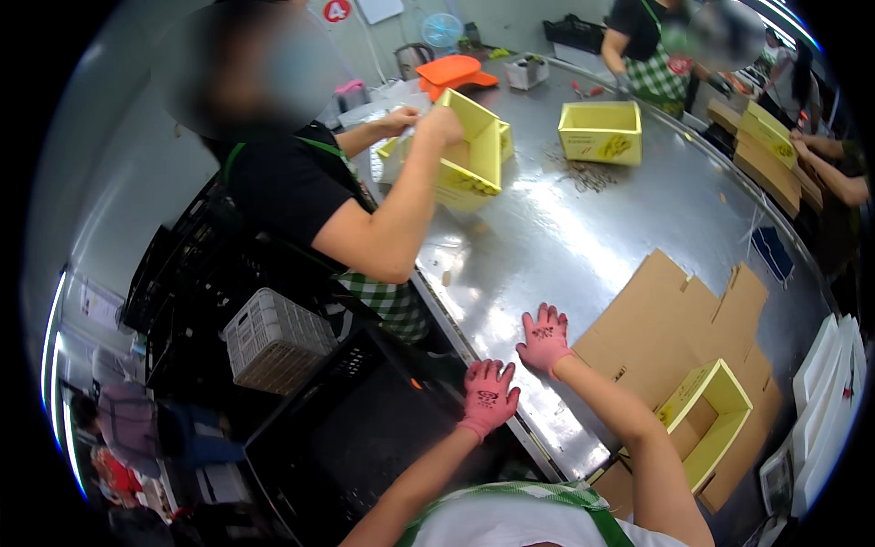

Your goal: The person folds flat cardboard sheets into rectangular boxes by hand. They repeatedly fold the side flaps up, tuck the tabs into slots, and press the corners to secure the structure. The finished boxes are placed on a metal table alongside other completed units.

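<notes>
Both my hands wear pink gloves and hold nothing. My left hand [489,394] is over the near edge of the metal table, beside a large black crate [365,447], its fingers stretched out. My right hand [545,339] rests with fingers spread on the metal table [510,264]. To its right lies a flattened brown cardboard sheet [638,314], unfolded. On that sheet, by my right forearm, stands an open yellow box [720,438] with a brown inside bottom.
At the left a co-worker in a checked apron handles a yellow box [469,150]. Another yellow box [600,135] stands farther back, near scattered rubber bands [588,175]. An orange cap [453,73] lies behind. White trays [825,392] lean at the right; a grey basket [278,342] sits left.
</notes>
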Available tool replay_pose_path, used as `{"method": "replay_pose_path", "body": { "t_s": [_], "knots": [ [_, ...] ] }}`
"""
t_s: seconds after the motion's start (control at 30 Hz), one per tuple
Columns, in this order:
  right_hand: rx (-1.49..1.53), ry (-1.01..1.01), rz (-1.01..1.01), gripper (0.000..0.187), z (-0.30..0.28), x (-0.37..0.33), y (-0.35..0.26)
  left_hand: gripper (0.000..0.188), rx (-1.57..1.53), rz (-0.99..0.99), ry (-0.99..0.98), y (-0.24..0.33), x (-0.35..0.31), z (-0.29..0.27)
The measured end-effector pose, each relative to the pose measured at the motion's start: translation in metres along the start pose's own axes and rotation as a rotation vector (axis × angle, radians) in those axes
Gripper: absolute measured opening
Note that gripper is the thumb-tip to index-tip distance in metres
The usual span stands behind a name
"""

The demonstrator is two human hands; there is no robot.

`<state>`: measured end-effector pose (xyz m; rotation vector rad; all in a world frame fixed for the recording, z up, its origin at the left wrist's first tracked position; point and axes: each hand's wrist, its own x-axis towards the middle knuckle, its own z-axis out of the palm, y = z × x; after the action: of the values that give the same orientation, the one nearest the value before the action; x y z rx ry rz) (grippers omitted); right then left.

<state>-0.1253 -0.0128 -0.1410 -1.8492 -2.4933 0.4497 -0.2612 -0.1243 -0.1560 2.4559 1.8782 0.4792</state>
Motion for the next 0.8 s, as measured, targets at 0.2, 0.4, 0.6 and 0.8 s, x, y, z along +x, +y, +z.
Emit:
{"method": "replay_pose_path", "body": {
  "t_s": [0.2, 0.4, 0.6, 0.8],
  "knots": [
    [0.034, 0.013, -0.047, 0.072, 0.013, -0.003, 0.009, 0.056, -0.132, -0.037, 0.047, 0.0, -0.007, -0.004],
    [0.145, 0.072, -0.131, 0.069, 0.016, -0.011, 0.011, 0.055, -0.516, -0.16, 0.201, -0.001, -0.073, -0.091],
    [0.11, 0.13, -0.123, 0.066, 0.029, -0.009, 0.015, 0.057, -0.444, -0.576, 0.373, -0.045, -0.215, -0.184],
    [0.166, 0.185, 0.126, 0.058, 0.021, -0.012, -0.046, 0.051, -0.075, -0.918, 0.728, -0.096, -0.41, -0.241]
  ]
}}
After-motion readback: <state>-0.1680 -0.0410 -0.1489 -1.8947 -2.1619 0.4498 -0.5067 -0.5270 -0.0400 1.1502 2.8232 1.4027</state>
